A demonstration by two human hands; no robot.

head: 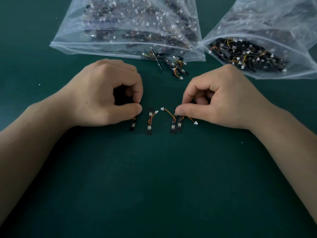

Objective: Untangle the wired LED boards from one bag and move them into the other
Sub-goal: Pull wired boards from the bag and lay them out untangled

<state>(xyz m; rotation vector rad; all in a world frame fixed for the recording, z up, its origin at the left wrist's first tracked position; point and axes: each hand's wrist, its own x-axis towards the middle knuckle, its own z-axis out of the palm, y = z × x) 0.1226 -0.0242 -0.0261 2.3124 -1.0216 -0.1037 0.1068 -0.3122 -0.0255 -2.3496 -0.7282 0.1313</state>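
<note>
Green mat [154, 186] fills the view. Left bag [103, 46], clear plastic, lies at top centre with its mouth toward the person, packed with dark boards and white plugs seen blurred through the film. Right bag [274, 23] lies at top right, mouth open toward the centre, with black boards and orange-yellow wires plain inside. The two bags nearly touch at their near corners. Both bare forearms come in from the bottom corners. Left hand [106, 95] rests on the mat, fingers curled, thumb and forefinger pinched together on the top end of the far-left board [133, 125], which runs out from under the thumb toward the person. Right hand [219, 97] is also curled, thumb and forefinger pinching the top ends of the board pair [172, 127], two boards lying side by side and touching. A loose heap [171, 64] of tangled boards spills from the left bag's mouth onto the mat, between the hands and farther off. Second board [149, 124] lies flat and free between the hands, near the far-left board, apart from the pair, its wire curled on it. All four near boards lie roughly parallel, long axis toward the person. Three white plugs: one [156, 111] by the second board's top, one [162, 109] on a wire arching up from the pair, one [195, 123] on the mat under the right thumb side.
</note>
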